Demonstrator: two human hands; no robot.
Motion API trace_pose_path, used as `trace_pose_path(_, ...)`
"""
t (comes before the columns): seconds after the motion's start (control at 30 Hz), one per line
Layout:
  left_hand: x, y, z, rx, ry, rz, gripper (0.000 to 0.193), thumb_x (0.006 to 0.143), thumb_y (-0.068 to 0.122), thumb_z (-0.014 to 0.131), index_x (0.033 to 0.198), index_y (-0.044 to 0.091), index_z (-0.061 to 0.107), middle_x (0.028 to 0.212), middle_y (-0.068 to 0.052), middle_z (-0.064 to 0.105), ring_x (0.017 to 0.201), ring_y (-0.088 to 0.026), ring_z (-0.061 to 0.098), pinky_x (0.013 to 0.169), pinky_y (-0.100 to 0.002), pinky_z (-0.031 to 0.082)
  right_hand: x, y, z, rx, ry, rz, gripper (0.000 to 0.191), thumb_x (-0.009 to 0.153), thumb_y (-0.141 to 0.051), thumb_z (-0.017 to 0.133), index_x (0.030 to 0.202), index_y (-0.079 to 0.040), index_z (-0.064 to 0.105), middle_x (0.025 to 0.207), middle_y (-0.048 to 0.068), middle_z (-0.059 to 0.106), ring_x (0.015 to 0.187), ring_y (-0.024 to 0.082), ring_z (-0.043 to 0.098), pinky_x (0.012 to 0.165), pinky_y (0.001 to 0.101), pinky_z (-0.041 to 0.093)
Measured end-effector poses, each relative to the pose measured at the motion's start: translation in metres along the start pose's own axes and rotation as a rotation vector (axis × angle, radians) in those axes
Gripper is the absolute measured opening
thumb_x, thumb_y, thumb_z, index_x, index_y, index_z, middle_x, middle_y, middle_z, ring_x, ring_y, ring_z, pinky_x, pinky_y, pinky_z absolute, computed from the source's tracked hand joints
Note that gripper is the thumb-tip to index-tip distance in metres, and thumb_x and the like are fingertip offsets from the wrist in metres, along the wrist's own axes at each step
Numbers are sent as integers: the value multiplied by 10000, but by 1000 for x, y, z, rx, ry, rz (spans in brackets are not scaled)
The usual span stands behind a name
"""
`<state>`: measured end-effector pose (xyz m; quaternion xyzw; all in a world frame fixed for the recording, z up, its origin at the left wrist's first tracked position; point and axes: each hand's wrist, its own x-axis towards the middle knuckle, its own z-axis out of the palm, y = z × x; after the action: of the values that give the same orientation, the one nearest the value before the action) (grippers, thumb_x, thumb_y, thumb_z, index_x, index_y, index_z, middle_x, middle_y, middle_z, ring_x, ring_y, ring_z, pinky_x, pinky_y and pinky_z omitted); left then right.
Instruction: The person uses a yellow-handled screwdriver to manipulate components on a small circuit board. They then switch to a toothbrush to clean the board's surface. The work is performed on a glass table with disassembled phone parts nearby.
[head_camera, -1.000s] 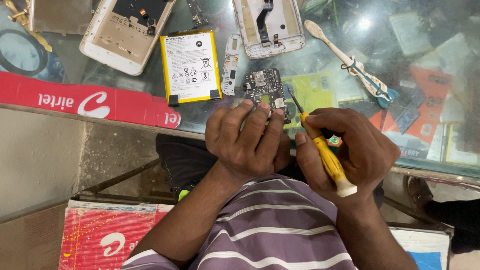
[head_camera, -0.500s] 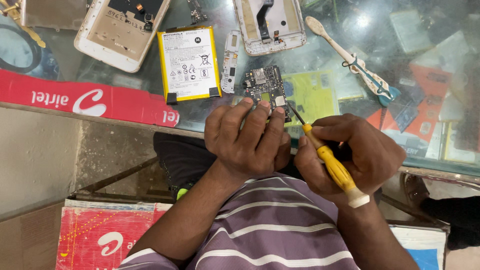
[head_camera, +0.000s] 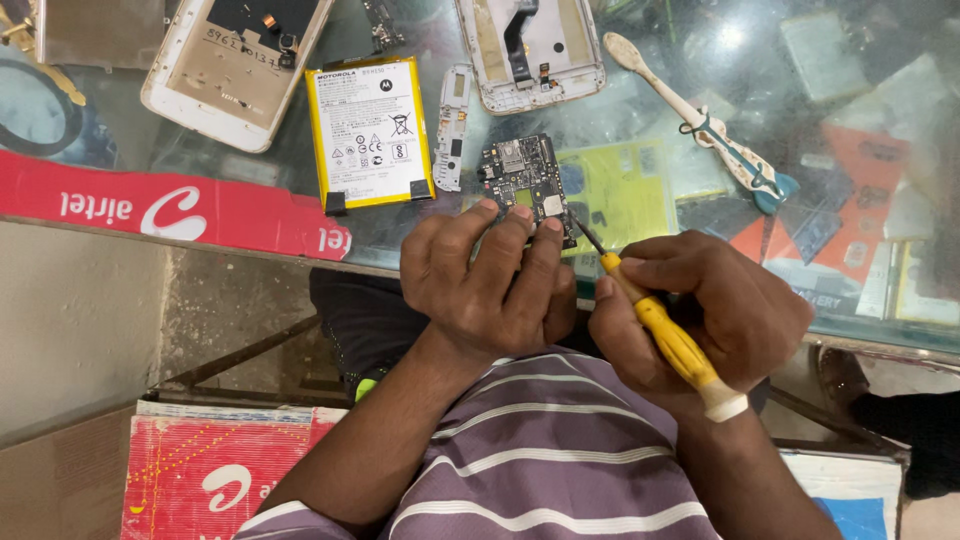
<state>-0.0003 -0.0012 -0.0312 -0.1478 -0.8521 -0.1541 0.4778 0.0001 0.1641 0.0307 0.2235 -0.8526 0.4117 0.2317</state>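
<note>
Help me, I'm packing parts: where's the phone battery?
The battery lies flat on the glass counter, upper left of the head view, between the white phone shell and the circuit board.

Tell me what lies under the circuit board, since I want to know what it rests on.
The circuit board lies on the glass counter, with a yellow-green sheet showing beneath the glass beside it. The left hand covers its near edge, so that part is hidden.
</note>
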Motion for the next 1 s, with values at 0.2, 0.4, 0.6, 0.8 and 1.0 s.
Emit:
trace_pose_path(0.2, 1, -1, -2, 2, -15, 6, 253, 943, 266, 608, 977, 91, 788, 969, -69, 717, 990, -273, 641, 847, -460, 468, 3, 0, -1, 35, -23, -9, 155, 868, -56, 777, 881, -8, 630, 827, 141, 723, 655, 150, 694, 598, 245, 521)
trace_pose_path(0.4, 3, 0, -5, 2, -31, 8, 245, 937, 274, 624, 972, 92, 784, 958, -58, 708, 987, -271, 641, 856, -460, 469, 2, -1, 0, 18, -25, -17, 156, 848, -62, 780, 860, -2, 637, 845, 147, 727, 670, 163, 689, 563, 238, 513)
trace_pose_path(0.6, 3, -1, -5, -14, -30, 14, 213, 928, 252, 640, 950, 90, 777, 952, -62, 709, 989, -272, 638, 855, -459, 453, 0, 1, -1, -29, -29, 5, 167, 829, -48, 782, 820, 10, 625, 816, 164, 728, 637, 183, 688, 590, 283, 518)
trace_pose_path(0.8, 4, 0, -6, -24, -19, 13, 220, 923, 255, 643, 958, 83, 775, 931, -62, 701, 983, -272, 633, 860, -465, 458, -4, 2, -2, 43, -2, 24, 148, 896, -48, 776, 904, 0, 636, 872, 149, 722, 714, 187, 740, 631, 250, 556)
trace_pose_path(1.0, 3, 0, -5, -8, -21, 16, 206, 917, 240, 642, 956, 90, 777, 934, -60, 706, 985, -267, 632, 863, -465, 460, -3, 2, -1, 86, -15, 30, 156, 886, -39, 774, 898, -8, 622, 849, 144, 723, 692, 173, 729, 611, 233, 548)
